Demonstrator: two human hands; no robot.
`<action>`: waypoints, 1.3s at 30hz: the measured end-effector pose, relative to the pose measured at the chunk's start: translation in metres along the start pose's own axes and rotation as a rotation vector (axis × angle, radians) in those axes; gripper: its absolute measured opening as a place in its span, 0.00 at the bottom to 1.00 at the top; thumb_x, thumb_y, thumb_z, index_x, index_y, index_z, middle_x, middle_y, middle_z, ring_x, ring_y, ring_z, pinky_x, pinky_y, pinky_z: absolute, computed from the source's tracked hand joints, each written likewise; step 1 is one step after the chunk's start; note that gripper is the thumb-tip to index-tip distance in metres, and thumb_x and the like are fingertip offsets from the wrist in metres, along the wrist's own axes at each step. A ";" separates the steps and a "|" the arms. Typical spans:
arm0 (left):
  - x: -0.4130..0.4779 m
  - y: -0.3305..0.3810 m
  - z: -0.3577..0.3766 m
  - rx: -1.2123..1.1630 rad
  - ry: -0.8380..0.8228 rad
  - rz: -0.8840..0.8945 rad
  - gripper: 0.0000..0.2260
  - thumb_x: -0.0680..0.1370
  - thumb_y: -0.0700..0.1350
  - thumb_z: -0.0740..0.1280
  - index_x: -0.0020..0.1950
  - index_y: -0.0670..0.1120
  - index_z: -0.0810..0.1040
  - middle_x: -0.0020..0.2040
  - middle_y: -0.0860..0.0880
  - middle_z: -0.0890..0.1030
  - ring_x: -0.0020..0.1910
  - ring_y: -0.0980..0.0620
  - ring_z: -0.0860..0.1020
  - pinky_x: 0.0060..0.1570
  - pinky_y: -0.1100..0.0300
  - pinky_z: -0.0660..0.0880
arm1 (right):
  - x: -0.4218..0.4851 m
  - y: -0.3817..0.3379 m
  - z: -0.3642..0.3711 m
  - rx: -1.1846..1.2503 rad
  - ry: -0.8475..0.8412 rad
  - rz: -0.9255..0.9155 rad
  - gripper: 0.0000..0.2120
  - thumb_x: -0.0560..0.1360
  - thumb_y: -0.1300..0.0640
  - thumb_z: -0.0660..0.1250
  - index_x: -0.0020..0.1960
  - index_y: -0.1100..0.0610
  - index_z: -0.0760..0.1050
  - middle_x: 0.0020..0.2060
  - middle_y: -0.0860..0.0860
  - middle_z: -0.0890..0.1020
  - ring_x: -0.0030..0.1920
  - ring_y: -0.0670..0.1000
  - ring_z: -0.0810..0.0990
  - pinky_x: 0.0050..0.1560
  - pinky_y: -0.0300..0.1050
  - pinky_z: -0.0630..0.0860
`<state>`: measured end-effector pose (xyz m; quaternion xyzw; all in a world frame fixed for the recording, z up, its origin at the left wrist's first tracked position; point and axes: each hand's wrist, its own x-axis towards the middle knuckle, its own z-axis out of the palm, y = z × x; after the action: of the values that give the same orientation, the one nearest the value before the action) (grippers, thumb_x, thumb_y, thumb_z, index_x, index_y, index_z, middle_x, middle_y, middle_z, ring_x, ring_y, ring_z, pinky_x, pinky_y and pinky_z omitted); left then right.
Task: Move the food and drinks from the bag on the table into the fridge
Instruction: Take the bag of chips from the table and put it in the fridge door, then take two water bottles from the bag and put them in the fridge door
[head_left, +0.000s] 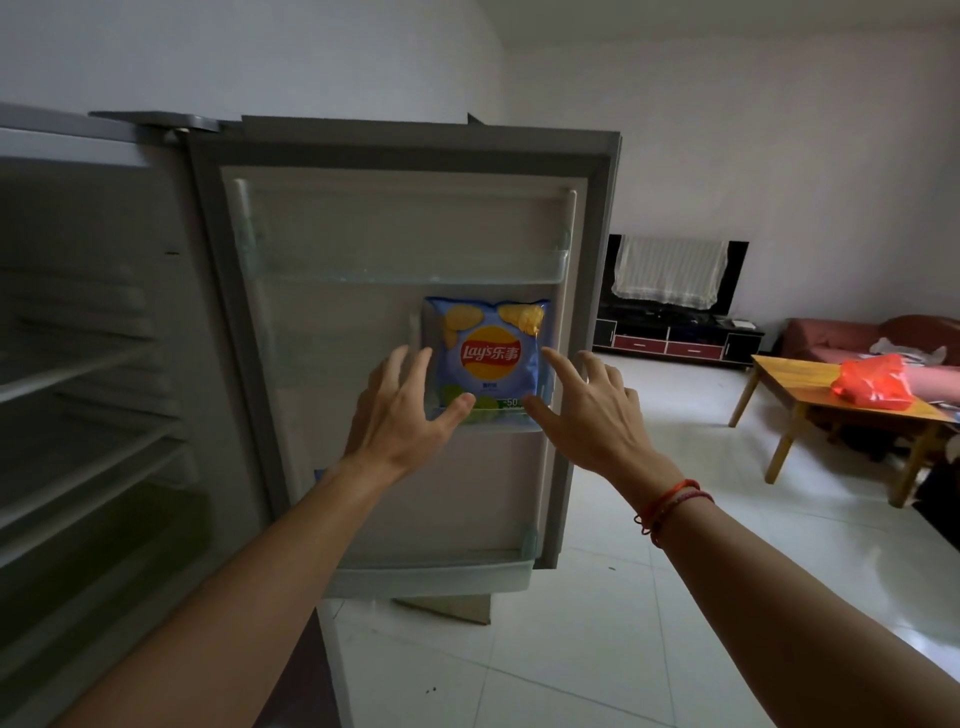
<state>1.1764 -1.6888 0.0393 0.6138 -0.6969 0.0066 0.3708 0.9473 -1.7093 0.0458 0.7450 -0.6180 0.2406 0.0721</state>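
Lay's crisp packet (491, 353): upright on the middle door shelf (501, 426).
Hands: left hand (400, 410) and right hand (587, 410) splayed either side, gripping nothing.
Doing it well: seat it fully behind the rail (looks light, likely tippy).

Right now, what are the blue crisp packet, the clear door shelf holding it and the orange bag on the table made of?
Blue crisp packet: probably glossy plastic film, shiny with crimped edges.
Clear door shelf: rigid transparent plastic; the packet shows through.
Orange bag: thin plastic, it seems, crumpled and glossy.

Glossy foil crisp bag (487, 353), clear plastic door shelf (405, 270), wooden table (810, 379)
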 end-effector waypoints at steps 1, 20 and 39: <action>-0.003 0.000 -0.004 0.067 0.008 0.026 0.37 0.76 0.68 0.59 0.78 0.48 0.59 0.79 0.43 0.56 0.77 0.43 0.57 0.71 0.46 0.62 | -0.004 -0.001 -0.002 -0.012 0.003 0.003 0.36 0.78 0.33 0.59 0.81 0.43 0.53 0.79 0.61 0.59 0.76 0.64 0.61 0.69 0.63 0.67; -0.015 0.024 0.004 0.213 0.034 0.196 0.36 0.75 0.67 0.53 0.77 0.46 0.64 0.76 0.40 0.62 0.75 0.41 0.61 0.68 0.44 0.66 | -0.036 0.022 -0.027 -0.052 0.023 0.046 0.35 0.79 0.32 0.55 0.81 0.43 0.52 0.79 0.61 0.58 0.77 0.63 0.61 0.71 0.60 0.65; -0.003 0.128 0.097 -0.028 -0.148 0.620 0.37 0.74 0.69 0.51 0.77 0.48 0.61 0.77 0.41 0.61 0.75 0.40 0.60 0.69 0.41 0.62 | -0.136 0.103 -0.092 -0.356 0.135 0.488 0.33 0.78 0.31 0.54 0.79 0.42 0.58 0.73 0.57 0.67 0.68 0.60 0.69 0.62 0.56 0.69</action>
<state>1.0168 -1.6993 0.0249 0.3660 -0.8758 0.0650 0.3079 0.8074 -1.5749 0.0460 0.5327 -0.8048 0.1878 0.1824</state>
